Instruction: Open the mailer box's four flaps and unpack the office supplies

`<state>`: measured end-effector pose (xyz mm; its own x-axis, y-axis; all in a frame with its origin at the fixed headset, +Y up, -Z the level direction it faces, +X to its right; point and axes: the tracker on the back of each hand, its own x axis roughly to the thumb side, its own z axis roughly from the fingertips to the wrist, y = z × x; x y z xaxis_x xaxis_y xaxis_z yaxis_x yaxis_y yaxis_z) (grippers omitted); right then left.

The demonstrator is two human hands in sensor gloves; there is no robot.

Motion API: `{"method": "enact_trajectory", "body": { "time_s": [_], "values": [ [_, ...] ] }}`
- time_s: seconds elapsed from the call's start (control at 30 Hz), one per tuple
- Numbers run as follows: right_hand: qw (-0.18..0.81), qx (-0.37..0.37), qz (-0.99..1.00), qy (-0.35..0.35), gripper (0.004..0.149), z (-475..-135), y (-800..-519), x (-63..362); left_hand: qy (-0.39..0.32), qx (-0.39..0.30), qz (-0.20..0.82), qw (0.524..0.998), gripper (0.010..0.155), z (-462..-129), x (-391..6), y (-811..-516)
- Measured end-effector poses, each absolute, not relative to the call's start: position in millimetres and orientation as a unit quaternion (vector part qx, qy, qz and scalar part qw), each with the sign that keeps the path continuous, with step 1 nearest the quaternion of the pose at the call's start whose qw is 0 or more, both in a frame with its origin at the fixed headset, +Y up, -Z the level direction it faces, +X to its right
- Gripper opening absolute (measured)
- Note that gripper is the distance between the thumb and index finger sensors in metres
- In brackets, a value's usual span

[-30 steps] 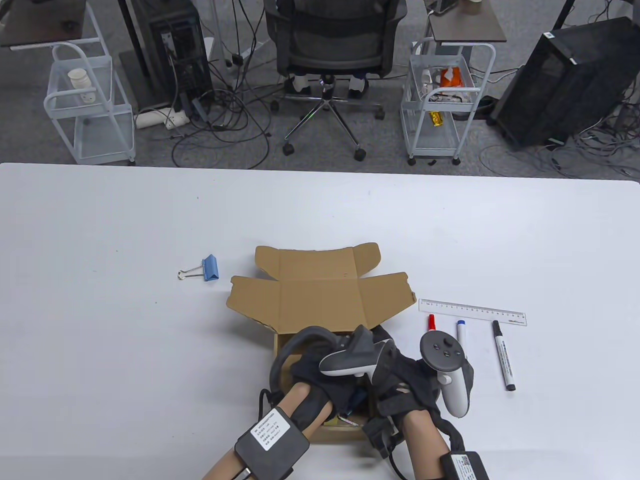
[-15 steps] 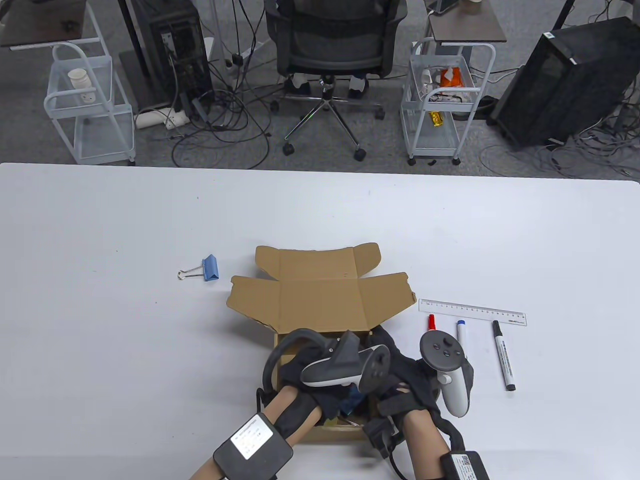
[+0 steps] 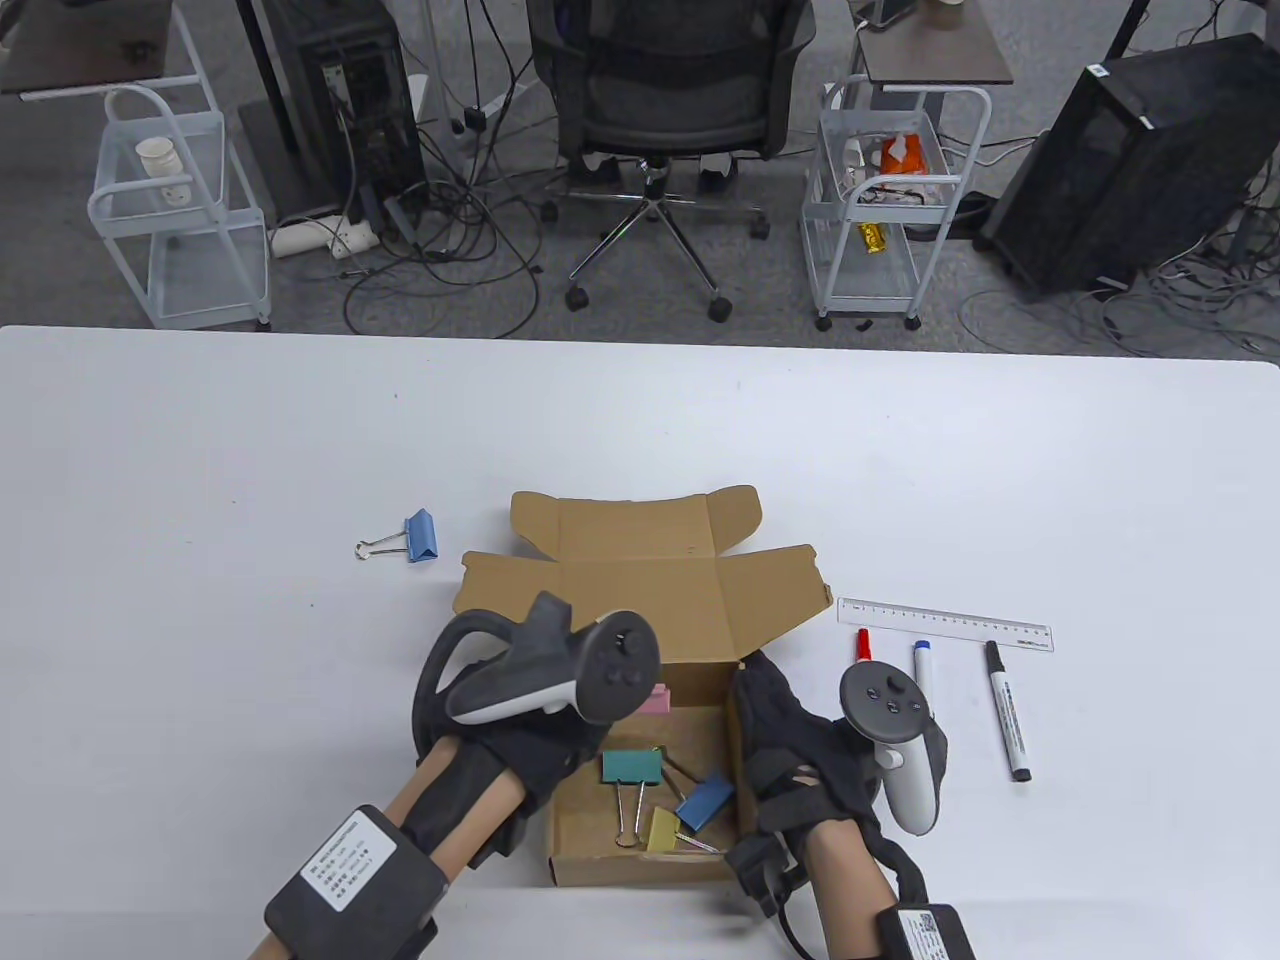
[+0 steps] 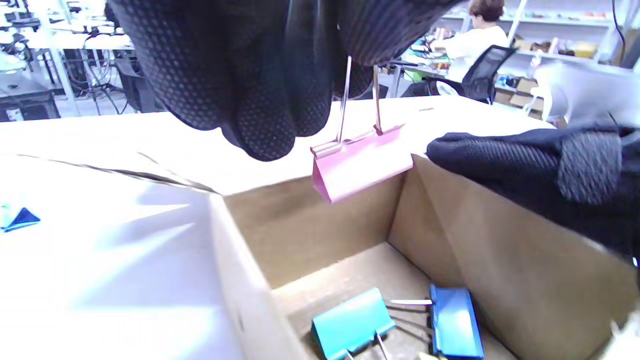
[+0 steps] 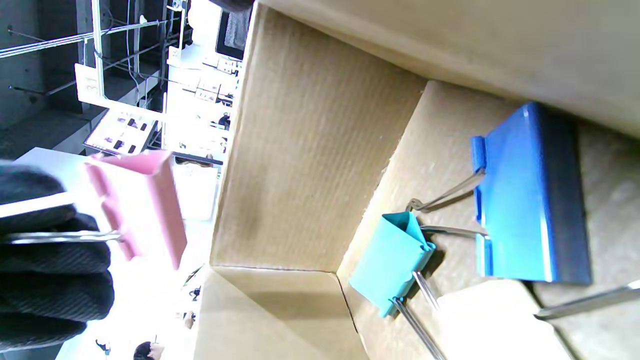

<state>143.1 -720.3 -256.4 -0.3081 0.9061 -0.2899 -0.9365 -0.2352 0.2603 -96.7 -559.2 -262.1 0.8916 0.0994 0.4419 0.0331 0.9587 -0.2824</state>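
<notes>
Nearest me, my right hand (image 3: pixel 800 760) rests against the right wall of the open brown cardboard mailer box (image 3: pixel 640 860), fingers laid flat along it and holding nothing, steadying it on the white worktop (image 3: pixel 200 450). Inside the box lie a teal binder clip (image 3: pixel 630 768), a blue binder clip (image 3: pixel 705 797) and a yellow binder clip (image 3: pixel 662 829). Over the box's left wall, my left hand (image 3: pixel 520 730) pinches the wire handles of a pink binder clip (image 4: pixel 361 162), which hangs clear above the box's far corner; that grip is closed tight on the wires alone.

The flaps look fully spread, so I judge unpacking is the step in hand, with three clips left to lift. The next move calls for carrying the pink clip leftwards clear of the wall and setting it down, perhaps near the small blue binder clip (image 3: pixel 420 535) already lying out on the left.

To the right of the box lie a red-capped marker (image 3: pixel 863 643), a blue-capped marker (image 3: pixel 923 665), a black marker (image 3: pixel 1007 711) and, just beyond them, a clear plastic ruler (image 3: pixel 945 623). Past the worktop's far edge stand a black office chair (image 3: pixel 670 110), two white wire trolleys (image 3: pixel 180 200) and tangled cables on grey carpet.
</notes>
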Motion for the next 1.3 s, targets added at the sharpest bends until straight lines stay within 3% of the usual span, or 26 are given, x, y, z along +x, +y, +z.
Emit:
{"method": "enact_trajectory", "body": {
  "time_s": [0.3,0.5,0.77,0.93,1.3],
  "values": [
    [0.587,-0.04,0.785,0.195,0.063,-256.3,-720.6,143.5,-0.171,-0.143,0.132,0.966,0.047,-296.8,-181.7,-535.2],
    [0.589,-0.042,0.783,0.195,0.063,-256.0,-720.7,143.8,-0.104,-0.142,0.199,0.964,0.047,-321.9,-247.4,-539.3],
    [0.587,-0.04,0.784,0.196,0.063,-256.2,-720.5,143.9,0.002,-0.162,0.258,0.953,0.047,-356.1,-328.8,-580.5],
    [0.588,-0.041,0.784,0.197,0.063,-256.0,-720.5,144.1,0.066,-0.135,0.263,0.953,0.047,-376.6,-366.6,-605.8],
    [0.588,-0.044,0.784,0.196,0.063,-255.8,-720.6,144.6,0.135,-0.149,0.346,0.916,0.048,-426.7,-405.6,-660.4]
  ]
}}
